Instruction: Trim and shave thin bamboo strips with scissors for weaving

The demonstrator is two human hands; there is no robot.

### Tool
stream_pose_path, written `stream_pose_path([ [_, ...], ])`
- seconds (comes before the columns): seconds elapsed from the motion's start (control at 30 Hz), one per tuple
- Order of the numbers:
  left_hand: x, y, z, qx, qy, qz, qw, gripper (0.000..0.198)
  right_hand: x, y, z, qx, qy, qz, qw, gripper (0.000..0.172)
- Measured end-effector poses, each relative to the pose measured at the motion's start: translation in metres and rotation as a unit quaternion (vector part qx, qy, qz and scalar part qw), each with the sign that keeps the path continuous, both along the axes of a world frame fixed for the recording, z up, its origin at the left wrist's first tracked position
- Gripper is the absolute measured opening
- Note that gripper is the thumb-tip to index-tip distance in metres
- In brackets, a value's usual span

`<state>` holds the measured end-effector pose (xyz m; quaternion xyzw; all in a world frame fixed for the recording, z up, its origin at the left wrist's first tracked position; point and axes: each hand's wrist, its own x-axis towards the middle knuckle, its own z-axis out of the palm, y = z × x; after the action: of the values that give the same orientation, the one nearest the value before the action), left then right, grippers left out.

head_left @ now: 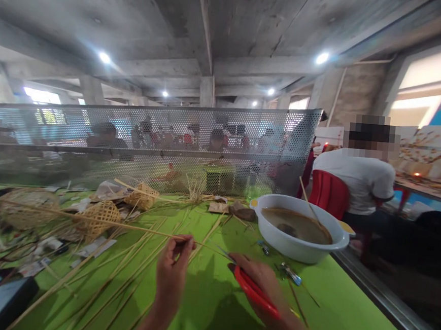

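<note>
meanwhile the left hand (172,268) pinched a thin bamboo strip (97,221) above the green worktop (209,306); light, springy, best gripped near its end. the right hand (259,285) clasped red-handled scissors (251,288).

My left hand (171,273) pinches the end of a long thin bamboo strip (86,219) that runs off to the left above the green table (213,307). My right hand (260,285) grips red-handled scissors (256,292), blades pointing toward the strip's pinched end. Loose bamboo strips (120,274) lie fanned across the table beneath my left hand. A white basin (299,235) of brown liquid stands just beyond my right hand, and small woven baskets (100,216) sit farther left.
</note>
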<state>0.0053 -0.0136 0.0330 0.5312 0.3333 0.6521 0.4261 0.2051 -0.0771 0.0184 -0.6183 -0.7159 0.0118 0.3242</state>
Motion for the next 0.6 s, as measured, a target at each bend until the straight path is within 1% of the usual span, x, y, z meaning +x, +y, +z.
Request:
stream_pose_path([
  [0.03,-0.005,-0.001,0.007,0.01,-0.005,0.007,1.0,0.019,0.008,0.003,0.0,-0.035,-0.041,-0.017,0.998,0.02],
  [0.07,-0.01,-0.003,0.013,0.02,-0.006,0.013,1.0,0.019,0.016,0.007,0.001,-0.072,-0.079,-0.066,0.992,0.022],
  [0.1,-0.014,-0.003,0.019,0.026,-0.003,0.019,0.999,0.018,0.024,0.01,0.001,-0.086,-0.093,-0.1,0.987,0.024],
  [0.2,-0.026,-0.003,0.032,0.028,0.018,0.033,0.999,0.018,0.044,0.018,0.0,-0.094,-0.109,-0.156,0.977,0.031],
  [0.27,-0.03,-0.003,0.033,0.028,0.033,0.035,0.998,0.021,0.052,0.021,-0.004,-0.102,-0.113,-0.169,0.974,0.04],
  [0.33,-0.031,-0.005,0.029,0.019,0.046,0.025,0.998,0.025,0.057,0.023,-0.009,-0.113,-0.11,-0.168,0.973,0.047],
  [0.4,-0.03,-0.008,0.024,-0.01,0.053,0.006,0.999,0.03,0.061,0.025,-0.014,-0.123,-0.098,-0.154,0.975,0.049],
  [0.47,-0.029,-0.014,0.018,-0.053,0.053,-0.018,0.997,0.033,0.068,0.027,-0.018,-0.134,-0.08,-0.126,0.98,0.05],
  [0.6,-0.024,-0.029,0.007,-0.126,0.046,-0.056,0.989,0.039,0.084,0.03,-0.022,-0.159,-0.047,-0.062,0.984,0.067],
])
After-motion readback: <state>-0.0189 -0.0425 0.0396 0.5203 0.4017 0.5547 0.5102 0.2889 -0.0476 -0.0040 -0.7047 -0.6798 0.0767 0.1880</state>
